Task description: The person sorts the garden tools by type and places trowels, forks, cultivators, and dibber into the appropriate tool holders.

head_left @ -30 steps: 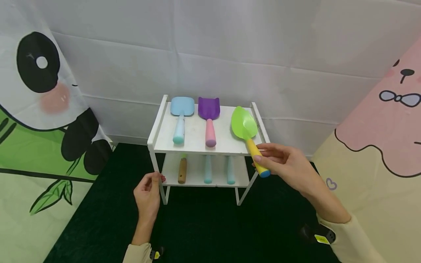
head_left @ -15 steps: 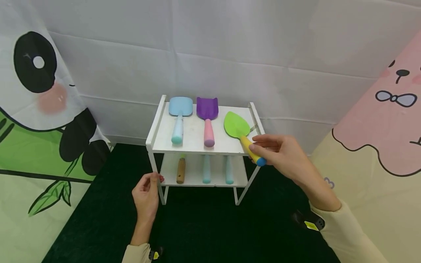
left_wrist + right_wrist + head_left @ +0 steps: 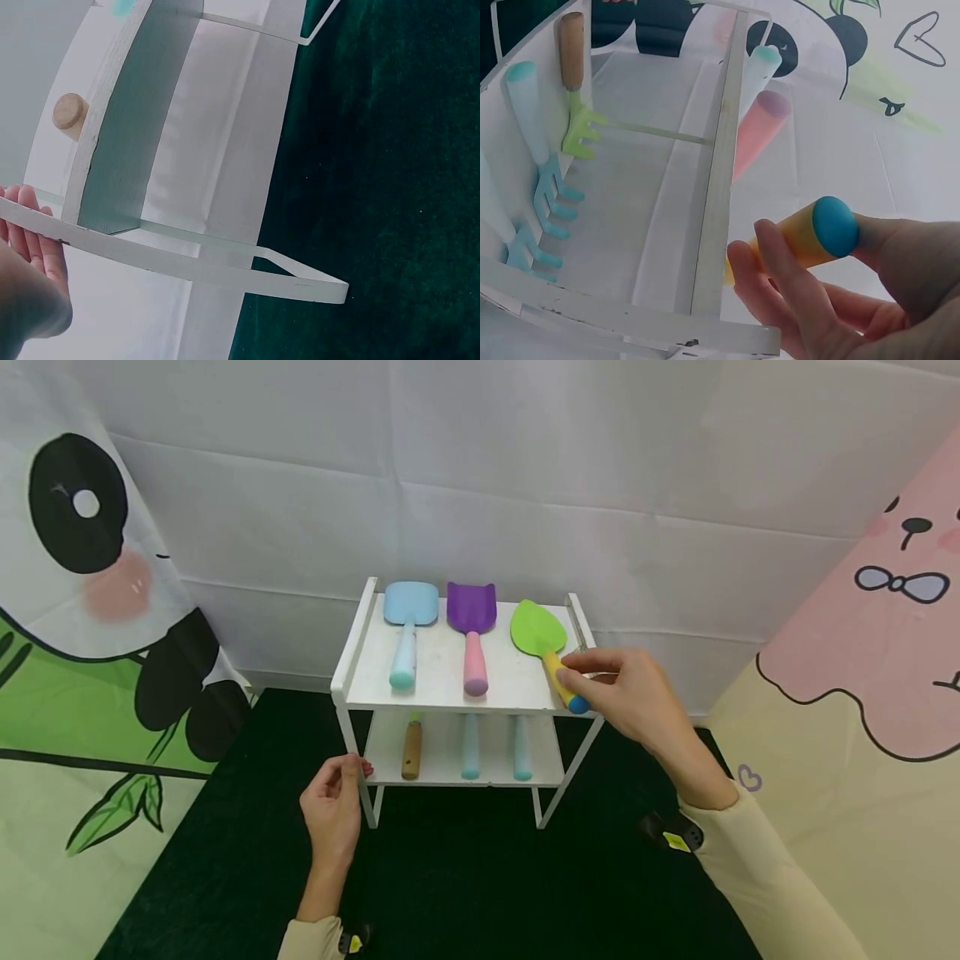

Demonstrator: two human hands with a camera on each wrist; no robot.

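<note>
On the right of the rack's top shelf, my right hand (image 3: 626,693) pinches the yellow handle (image 3: 562,681) of a green toy shovel (image 3: 537,628) between thumb and fingers. Its leaf-shaped blade lies over the shelf, pointing to the back, and the blue handle end (image 3: 835,226) shows at the front edge. My left hand (image 3: 334,802) holds the left front leg of the white rack (image 3: 375,697), its fingertips showing past the leg. To the left on the same shelf lie a purple shovel (image 3: 471,608) with a pink handle and a light blue shovel (image 3: 411,603).
On the lower shelf lie a green toy rake (image 3: 581,131) with a wooden handle (image 3: 412,752) and two blue rakes (image 3: 551,199), their handles toward the front. A white cloth wall (image 3: 480,468) stands behind the rack, on a dark green floor (image 3: 465,877).
My right hand has moved left and toward the back, bringing the green shovel from over the front edge further onto the top shelf. The left hand stays at the leg.
</note>
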